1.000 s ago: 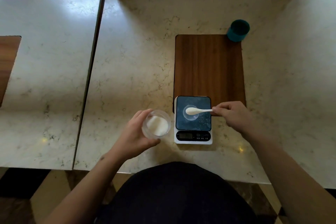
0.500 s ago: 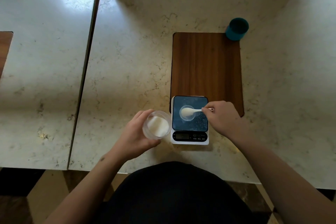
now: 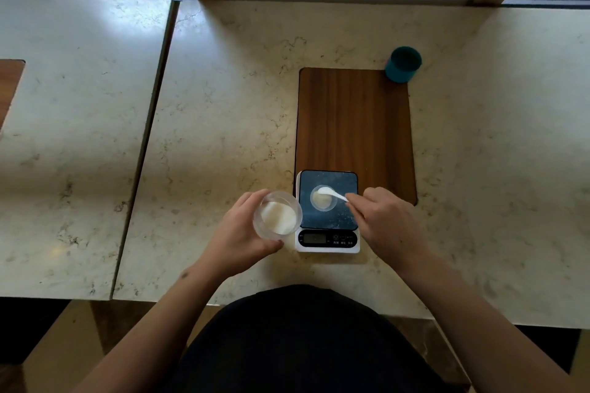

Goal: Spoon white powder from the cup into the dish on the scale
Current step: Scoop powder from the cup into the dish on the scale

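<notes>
A clear plastic cup (image 3: 277,215) holding white powder is tilted toward the scale, gripped from the left by my left hand (image 3: 238,233). The white kitchen scale (image 3: 328,241) with a dark platform sits right of the cup. On the platform stands a small clear dish (image 3: 323,199) with a little pale powder in it. My right hand (image 3: 384,223) pinches the handle of a white spoon (image 3: 330,192), whose bowl rests over the dish's upper rim.
A wooden board (image 3: 354,124) lies behind and partly under the scale. A teal cup (image 3: 403,64) stands at the board's far right corner. The marble counter (image 3: 223,105) has a seam on the left; its front edge runs near my body.
The spoon's bowl has shifted from the dish's middle to its upper rim and tipped, with my right hand moving closer. Pale powder now shows in the dish. The cup stayed in place.
</notes>
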